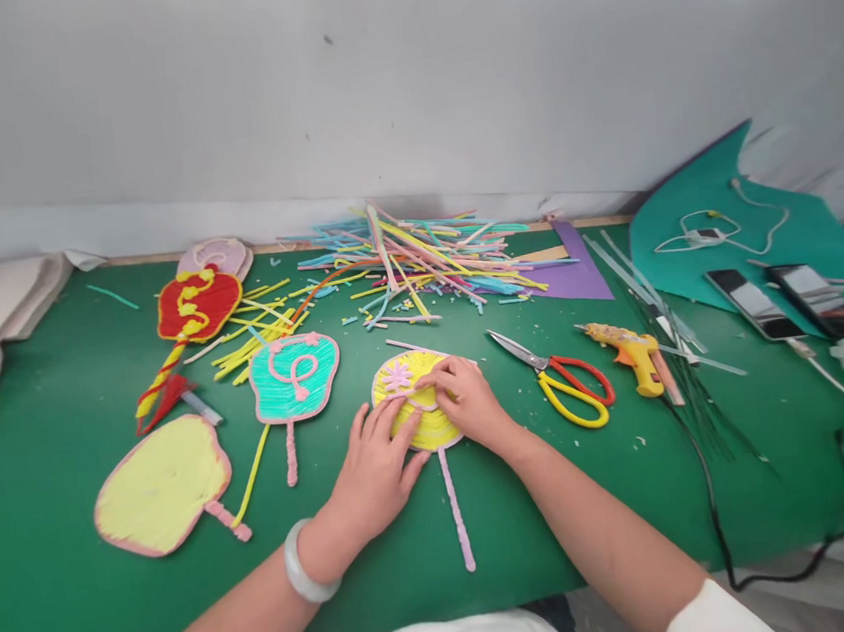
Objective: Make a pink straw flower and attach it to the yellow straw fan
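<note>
A round yellow fan (426,428) with a pink rim, a pink flower and a pink handle lies flat on the table before me. My left hand (378,466), with a pale bangle at the wrist, rests on the fan's left side. Its fingers are stretched out, their tips against a short pink pipe cleaner (398,396), and the thumb lies apart near the lower rim. From the right, my right hand (468,402) pinches that pipe cleaner just above the middle of the fan. Part of the fan is covered by my fingers.
Left lie a teal fan (297,377), a pale yellow fan (164,484) and a red fan (200,304). Many pipe cleaners (423,261) are heaped behind. Scissors (556,377), a yellow glue gun (629,355) with a black cord, glue sticks and phones (754,303) lie right.
</note>
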A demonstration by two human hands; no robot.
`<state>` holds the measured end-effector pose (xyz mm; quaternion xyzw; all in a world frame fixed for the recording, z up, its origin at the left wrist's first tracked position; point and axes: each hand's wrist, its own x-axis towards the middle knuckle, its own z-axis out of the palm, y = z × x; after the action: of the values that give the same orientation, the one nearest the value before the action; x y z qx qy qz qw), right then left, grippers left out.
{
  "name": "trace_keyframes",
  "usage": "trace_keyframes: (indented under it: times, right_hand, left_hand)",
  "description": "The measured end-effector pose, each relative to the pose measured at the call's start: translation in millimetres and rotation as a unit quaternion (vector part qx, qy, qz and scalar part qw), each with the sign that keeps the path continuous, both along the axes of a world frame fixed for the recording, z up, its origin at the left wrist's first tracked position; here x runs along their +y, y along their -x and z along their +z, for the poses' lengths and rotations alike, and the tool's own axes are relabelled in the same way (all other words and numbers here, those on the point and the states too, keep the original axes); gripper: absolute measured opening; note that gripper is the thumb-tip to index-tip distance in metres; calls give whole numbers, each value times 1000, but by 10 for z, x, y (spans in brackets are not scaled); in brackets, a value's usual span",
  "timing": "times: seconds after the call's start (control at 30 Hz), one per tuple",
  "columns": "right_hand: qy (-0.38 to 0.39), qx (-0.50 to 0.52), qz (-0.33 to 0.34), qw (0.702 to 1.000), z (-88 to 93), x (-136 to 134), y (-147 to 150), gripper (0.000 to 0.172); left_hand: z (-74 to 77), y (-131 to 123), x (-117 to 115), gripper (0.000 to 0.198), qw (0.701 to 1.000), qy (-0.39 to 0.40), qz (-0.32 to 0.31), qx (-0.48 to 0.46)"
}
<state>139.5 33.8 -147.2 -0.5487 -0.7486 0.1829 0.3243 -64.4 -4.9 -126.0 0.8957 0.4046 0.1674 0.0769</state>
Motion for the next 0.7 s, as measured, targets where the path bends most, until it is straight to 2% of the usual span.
trace_keyframes:
  times: [0.37, 0.7]
  right_hand:
    - [-5, 6, 10, 1000, 33, -4, -4, 42]
    - [-5, 7, 9, 1000, 16, -4, 1, 41]
  left_hand:
    - [-25, 41, 66, 29, 997, -22, 24, -76]
    - [-50, 44, 63, 41, 1000, 13, 7, -11]
